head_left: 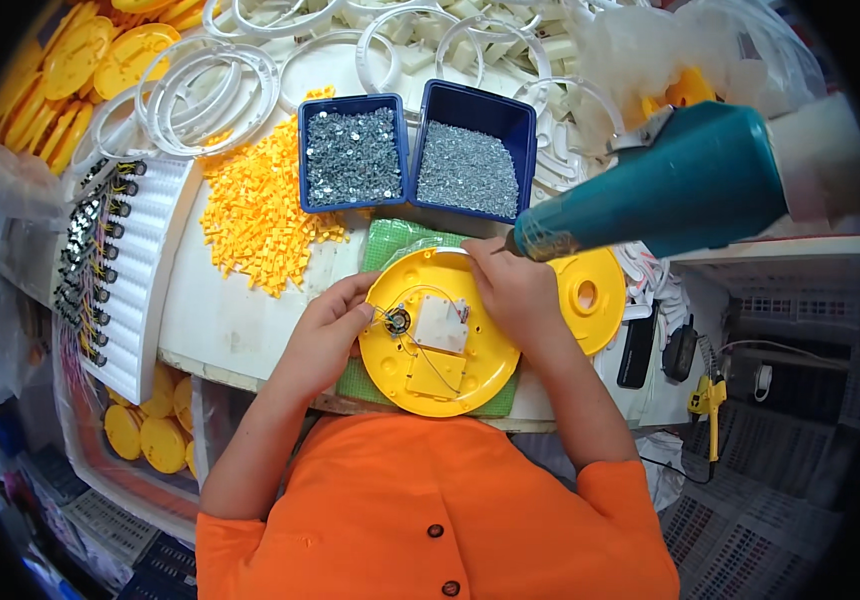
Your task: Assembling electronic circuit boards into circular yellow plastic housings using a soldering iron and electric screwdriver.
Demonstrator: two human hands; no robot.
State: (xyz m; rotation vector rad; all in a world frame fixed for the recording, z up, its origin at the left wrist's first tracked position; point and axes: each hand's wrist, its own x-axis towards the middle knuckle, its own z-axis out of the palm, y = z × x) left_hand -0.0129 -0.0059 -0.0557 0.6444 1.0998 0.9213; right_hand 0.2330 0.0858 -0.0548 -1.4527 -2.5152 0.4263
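Observation:
A round yellow plastic housing (495, 345) lies tilted on a green mat (390, 240) in front of me. Inside it sit a white square part (440, 325), a yellow rectangular block (436, 373) and a small round black part (397, 320) with thin wires. My left hand (325, 330) grips the housing's left edge, thumb on the rim beside the wires. At the upper right rim, my right hand (518, 295) is closed on the housing; its fingertips are partly hidden. Some white edging shows along the top rim. Just above my right hand hangs the tip of a teal power screwdriver (660, 185).
Two blue bins (418, 190) of small metal screws stand behind the mat. Left of them lie a heap of small yellow pieces (260, 205) and a white foam tray (145, 270) of wired parts. White rings (210, 95) lie behind; another yellow housing (605, 300) rests at right.

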